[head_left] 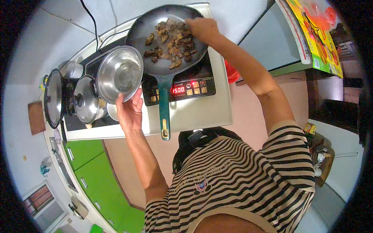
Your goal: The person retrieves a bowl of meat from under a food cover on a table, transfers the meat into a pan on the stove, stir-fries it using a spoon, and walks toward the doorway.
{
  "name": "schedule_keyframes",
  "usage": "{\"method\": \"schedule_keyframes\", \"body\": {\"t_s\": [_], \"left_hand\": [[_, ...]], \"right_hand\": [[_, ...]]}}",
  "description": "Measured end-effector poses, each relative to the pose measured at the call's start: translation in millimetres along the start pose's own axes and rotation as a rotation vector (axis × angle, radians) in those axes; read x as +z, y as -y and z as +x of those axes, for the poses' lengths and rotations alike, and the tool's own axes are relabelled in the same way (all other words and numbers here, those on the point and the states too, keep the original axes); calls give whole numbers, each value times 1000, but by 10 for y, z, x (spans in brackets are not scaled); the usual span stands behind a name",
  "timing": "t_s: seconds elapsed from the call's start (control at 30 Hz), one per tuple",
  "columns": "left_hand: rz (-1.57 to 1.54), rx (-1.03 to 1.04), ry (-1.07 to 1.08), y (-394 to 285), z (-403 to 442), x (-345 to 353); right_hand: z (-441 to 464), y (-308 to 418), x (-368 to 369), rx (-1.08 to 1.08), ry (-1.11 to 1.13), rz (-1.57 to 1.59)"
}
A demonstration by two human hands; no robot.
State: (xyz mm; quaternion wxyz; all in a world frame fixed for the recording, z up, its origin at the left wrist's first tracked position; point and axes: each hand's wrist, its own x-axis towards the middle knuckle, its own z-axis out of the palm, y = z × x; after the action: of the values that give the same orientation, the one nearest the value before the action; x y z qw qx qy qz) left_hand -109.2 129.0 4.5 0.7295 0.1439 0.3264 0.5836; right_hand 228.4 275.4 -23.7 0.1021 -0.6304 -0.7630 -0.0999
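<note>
A shiny metal bowl (118, 72) is tilted beside the pan, its rim gripped by my left hand (130, 112) with the thumb on the inside. The bowl's inner wall looks wet. Over the far right rim of the dark frying pan (136, 39), my right hand (203, 29) is closed. A pale, blurred streak runs from its fingers into the pan; I cannot make out what it is. Browned pieces of food (171, 42) lie spread across the pan. The pan's green handle (164, 108) points toward my body.
Under the pan is an induction cooker (204, 81), its red display reading 1500. A lidded pot (84, 99) and an upright pan lid (53, 99) stand left of the bowl. Green cabinets (93, 171) line the lower left. A grey-topped appliance (272, 39) is at the right.
</note>
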Motion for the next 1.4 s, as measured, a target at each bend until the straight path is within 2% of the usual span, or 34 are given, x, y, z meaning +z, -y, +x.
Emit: {"method": "schedule_keyframes", "body": {"t_s": [0.07, 0.1, 0.17, 0.23, 0.3, 0.37, 0.43, 0.5, 0.57, 0.6, 0.63, 0.7, 0.73, 0.77, 0.8, 0.83, 0.9, 0.93, 1.0, 1.03, 1.1, 1.13, 1.17, 1.23, 1.3, 1.37, 1.4], "left_hand": [[9, 13, -4, 6, 3, 29], [17, 21, -14, 14, -11, 36], [9, 19, -22, 29, -8, 34], [28, 24, -55, 46, 6, 28], [121, 40, -78, 94, 9, 53], [155, 20, -108, 158, 12, 131], [151, 2, -56, 193, 23, 156], [116, 1, -63, 202, 36, 148], [84, -1, -52, 200, 63, 147], [81, 13, -46, 167, 77, 134], [79, 30, -39, 128, 95, 119], [72, 44, -50, 35, 244, 58], [30, 23, -64, -31, 352, 35], [-11, 0, -75, -101, 467, 8], [-13, 1, -37, -164, 598, -61], [2, 27, -94, -204, 732, -73], [-126, -13, 6, -339, 1029, -203], [-163, -42, -32, -413, 1143, -216], [-147, 32, -30, -479, 1401, -328], [-129, 86, -23, -492, 1509, -354], [-204, 55, -100, -525, 1689, -447], [-164, 65, -162, -541, 1839, -544], [-272, -40, -94, -586, 2047, -819], [-176, 32, -190, -533, 2151, -833], [-261, -1, -306, -508, 2207, -788], [-270, 13, -217, -476, 2370, -1012], [-267, 1, -217, -469, 2430, -1084]], "right_hand": [[-60, 174, -71, -41, 194, 19], [-174, 300, -192, -45, 198, 19], [-376, 488, -364, -101, 147, 226], [-428, 480, -295, -140, 215, 210], [-388, 349, -211, -101, 275, 32], [-314, 161, -240, -2, 203, 25], [-324, 68, -309, 4, 94, 25], [-379, 126, -361, -15, 149, -51], [-470, 208, -414, -126, 192, 88], [-452, 382, -555, -52, 291, 74], [-494, 442, -561, -57, 286, 73], [-560, 529, -448, -163, 257, 218], [-543, 539, -379, -164, 341, 224], [-487, 503, -343, -166, 336, 227], [-420, 456, -332, -127, 318, 140], [-364, 435, -378, -85, 301, 53], [-287, 318, -483, -14, 311, 54], [-279, 242, -482, 30, 226, 50], [-298, 78, -362, 82, 85, 15], [-354, 43, -297, 98, 88, 2], [-402, 37, -221, 12, 219, -54], [-459, 120, -300, 2, 215, 35], [-475, 246, -476, 9, 268, 88], [-554, 436, -542, 0, 224, 231], [-582, 586, -605, -79, 306, 273], [-525, 525, -400, -91, 327, 302], [-442, 468, -367, -55, 329, 203]]}}
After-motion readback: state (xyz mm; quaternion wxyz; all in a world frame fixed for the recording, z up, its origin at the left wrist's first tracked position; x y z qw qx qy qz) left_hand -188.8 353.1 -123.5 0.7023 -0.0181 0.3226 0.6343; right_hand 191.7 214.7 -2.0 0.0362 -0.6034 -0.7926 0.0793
